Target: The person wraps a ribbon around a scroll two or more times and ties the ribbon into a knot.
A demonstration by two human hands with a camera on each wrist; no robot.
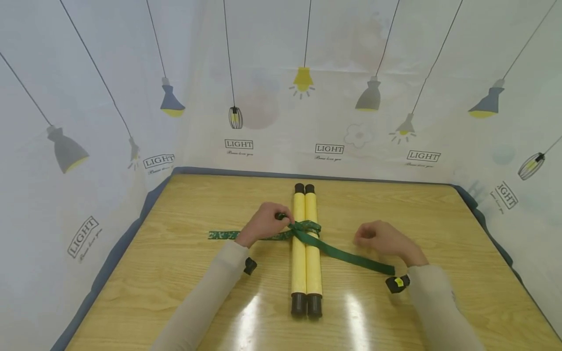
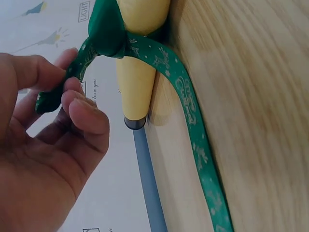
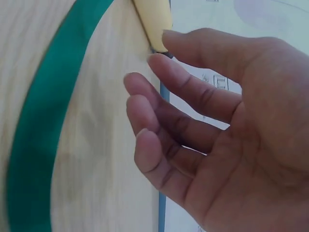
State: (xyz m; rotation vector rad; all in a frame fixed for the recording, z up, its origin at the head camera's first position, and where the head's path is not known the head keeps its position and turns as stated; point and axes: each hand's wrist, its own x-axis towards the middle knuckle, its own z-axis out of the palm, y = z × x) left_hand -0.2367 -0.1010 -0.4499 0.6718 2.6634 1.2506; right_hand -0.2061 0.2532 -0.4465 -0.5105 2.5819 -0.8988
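Observation:
Two yellow sticks (image 1: 299, 263) with dark end caps lie side by side, pointing away from me. A green printed ribbon (image 1: 351, 257) goes round them above their middle, one tail to the left and one to the right. My left hand (image 1: 269, 222) pinches a loop of the ribbon between thumb and fingers, just left of the sticks. In the left wrist view the pinched ribbon (image 2: 159, 55) shows white lettering. My right hand (image 1: 384, 237) hovers right of the sticks, fingers loosely bent and holding nothing. The right wrist view shows the plain green side of the ribbon (image 3: 43, 130) beside that hand.
The sticks lie on a wooden table (image 1: 175, 297) with a dark blue edge. White sheeting (image 1: 272, 161) printed with lamps surrounds it at the back and sides. A black wrist strap piece (image 1: 397, 283) sits by the right cuff, close to the ribbon's right end.

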